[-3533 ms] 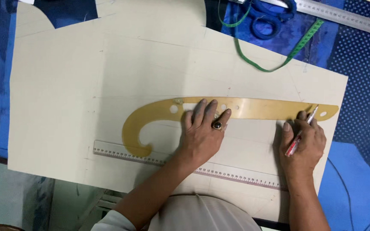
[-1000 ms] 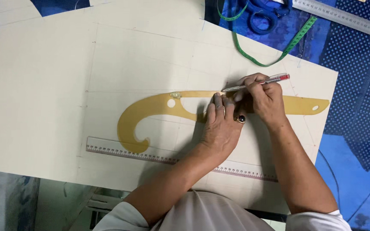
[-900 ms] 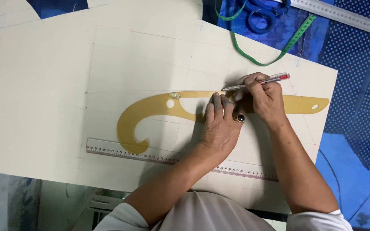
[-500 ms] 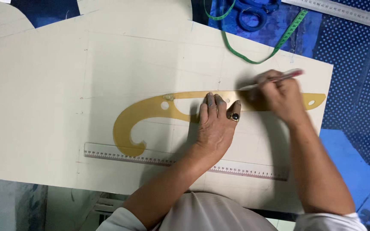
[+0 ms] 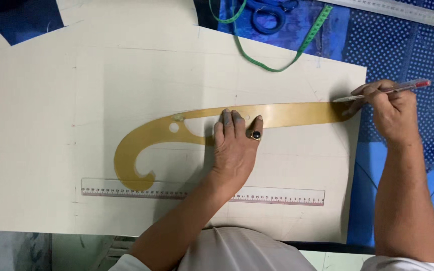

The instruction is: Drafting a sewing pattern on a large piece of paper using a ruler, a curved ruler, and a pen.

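Observation:
A yellow curved ruler [image 5: 187, 128] lies across a large cream sheet of pattern paper [image 5: 101, 85]. My left hand [image 5: 234, 145], a dark-stoned ring on one finger, presses flat on the middle of the ruler. Near the paper's right edge, my right hand [image 5: 390, 110] holds a clear pen with a red cap [image 5: 383, 92]. The pen's tip rests at the ruler's right end. Faint pencil lines cross the paper.
A clear straight ruler [image 5: 202, 193] lies on the paper near its front edge. A green tape measure [image 5: 277, 62], blue-handled scissors [image 5: 269, 10] and a long metal ruler [image 5: 403, 10] sit on blue dotted fabric [image 5: 408, 55] at the back right.
My right hand has slid the pen rightward along the curved ruler's upper edge to its right end. My left hand has stayed pressed on the ruler.

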